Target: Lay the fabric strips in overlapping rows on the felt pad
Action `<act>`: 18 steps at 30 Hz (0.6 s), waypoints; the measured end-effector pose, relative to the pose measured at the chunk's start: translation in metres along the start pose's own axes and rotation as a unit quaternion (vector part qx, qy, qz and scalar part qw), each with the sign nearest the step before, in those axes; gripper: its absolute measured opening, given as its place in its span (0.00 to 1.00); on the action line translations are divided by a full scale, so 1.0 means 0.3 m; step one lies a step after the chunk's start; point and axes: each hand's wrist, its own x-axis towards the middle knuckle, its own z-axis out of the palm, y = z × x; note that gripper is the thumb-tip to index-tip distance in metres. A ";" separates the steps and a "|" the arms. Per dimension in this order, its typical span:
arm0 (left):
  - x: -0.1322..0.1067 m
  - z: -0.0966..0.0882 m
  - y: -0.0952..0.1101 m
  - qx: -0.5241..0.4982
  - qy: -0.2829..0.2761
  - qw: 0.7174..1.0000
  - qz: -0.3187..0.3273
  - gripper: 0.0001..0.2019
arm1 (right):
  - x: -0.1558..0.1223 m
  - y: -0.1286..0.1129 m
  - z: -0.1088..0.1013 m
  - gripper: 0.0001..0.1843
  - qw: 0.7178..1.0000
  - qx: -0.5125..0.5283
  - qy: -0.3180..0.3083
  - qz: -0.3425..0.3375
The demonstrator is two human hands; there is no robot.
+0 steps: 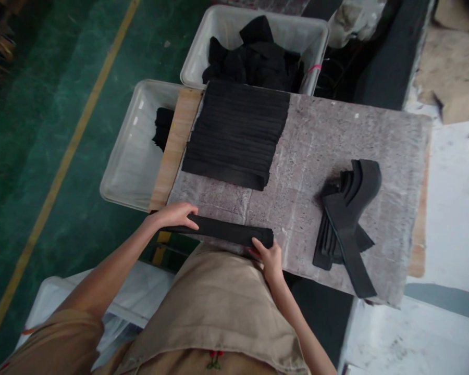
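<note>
Left hand (176,214) and right hand (269,255) grip opposite ends of a black strip bundle (219,230) at the grey surface (324,151)'s near edge; a layered black stack (236,133) lies beyond, loose curved strips (347,219) to the right.

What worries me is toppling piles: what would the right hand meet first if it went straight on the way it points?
Past the black strip it holds, the right hand would cross bare table and probably reach the near edge of the stack of strips; depth is unclear.

Tan short-sleeved shirt (219,307), loose, creased; small red stitched mark (216,354) at front; forearms (113,268) bare.
</note>
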 end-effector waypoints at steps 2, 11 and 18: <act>0.000 0.007 -0.016 0.034 0.039 0.998 -0.017 0.16 | 0.001 0.003 -0.001 0.32 0.979 -0.181 0.052 -0.074; -0.029 0.102 -0.109 0.077 0.244 0.965 0.062 0.20 | -0.034 0.000 0.047 0.24 0.749 -0.552 0.139 -0.337; -0.041 0.165 -0.158 0.030 0.288 0.951 0.108 0.20 | -0.011 -0.013 0.103 0.16 0.741 -0.568 0.125 -0.335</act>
